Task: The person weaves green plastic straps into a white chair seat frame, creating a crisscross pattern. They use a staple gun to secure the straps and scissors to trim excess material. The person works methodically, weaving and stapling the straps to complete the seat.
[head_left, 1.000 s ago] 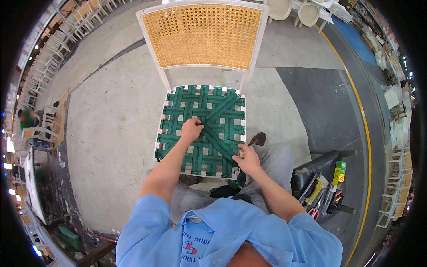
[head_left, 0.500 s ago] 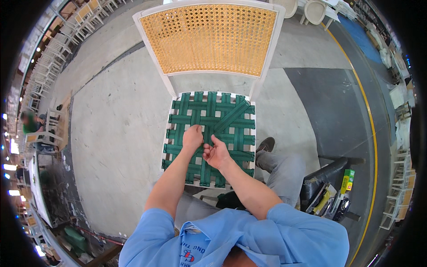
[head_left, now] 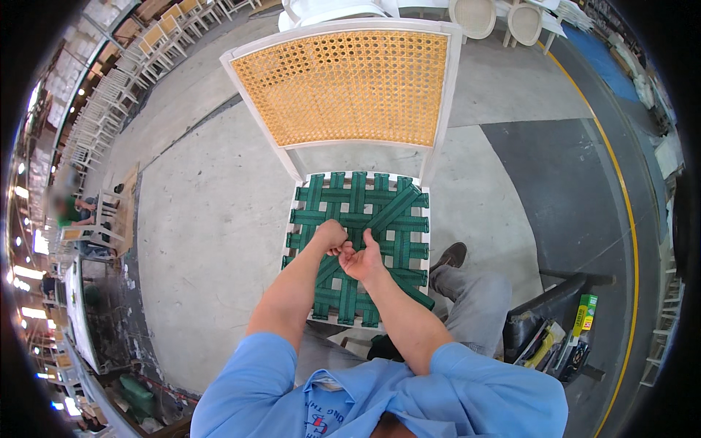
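Observation:
In front of me stands a pale chair frame with a woven cane back. Its seat is a lattice of crossed green webbing over a white seat frame. A loose green webbing strap slants from the far right corner toward my hands. Above the seat's middle my left hand is closed in a pinch, knuckles up. Against its fingertips rests my right hand, palm turned up, fingers curled and thumb raised. The strap seems to run between them, but its end is hidden. Another length slants out at the near right.
Tools and a green-yellow box lie in a dark bin by my right leg. Rows of chairs line the far left. A person sits at work on the left. Pale round-backed chairs stand behind.
My hands have come closer together at the seat's middle. A strap length now sticks out at the seat's near right. The whole view has shifted slightly.

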The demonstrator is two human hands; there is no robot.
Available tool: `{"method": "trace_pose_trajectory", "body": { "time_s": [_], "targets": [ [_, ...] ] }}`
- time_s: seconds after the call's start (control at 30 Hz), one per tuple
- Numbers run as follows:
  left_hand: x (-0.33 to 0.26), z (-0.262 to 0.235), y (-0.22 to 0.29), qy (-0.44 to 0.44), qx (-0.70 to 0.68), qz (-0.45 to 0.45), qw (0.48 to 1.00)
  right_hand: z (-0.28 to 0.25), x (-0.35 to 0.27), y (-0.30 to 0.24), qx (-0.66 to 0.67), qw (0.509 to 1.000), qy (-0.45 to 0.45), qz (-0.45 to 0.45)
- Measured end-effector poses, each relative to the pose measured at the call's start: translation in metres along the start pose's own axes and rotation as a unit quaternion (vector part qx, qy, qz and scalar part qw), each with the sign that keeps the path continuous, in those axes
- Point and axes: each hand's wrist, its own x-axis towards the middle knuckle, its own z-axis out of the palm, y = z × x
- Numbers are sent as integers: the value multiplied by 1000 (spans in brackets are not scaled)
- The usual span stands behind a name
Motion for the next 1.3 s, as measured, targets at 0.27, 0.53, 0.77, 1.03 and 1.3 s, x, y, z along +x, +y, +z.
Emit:
{"method": "trace_pose_trajectory", "body": {
  "time_s": [0.27, 0.53, 0.77, 1.03, 1.3],
  "targets": [
    [-47, -88, -20, 335, 6, 179, 925, -61, -138, -1, -622, 763, 104, -141],
    [-88, -123, -61, 387, -185, 206, 879, -99, -172, -73, -766, 400, 252, -436],
    [-116, -68, -67, 313, -374, 187, 853, -109, -152, -70, -633, 724, 93, -257],
    [-162, -52, -78, 216, -376, 189, 881, -96, -169, -97, -657, 689, 186, -244],
    [-172, -33, -48, 157, -423, 209, 868, -67, -242, -52, -949, 147, 258, -103]
  ]
}}
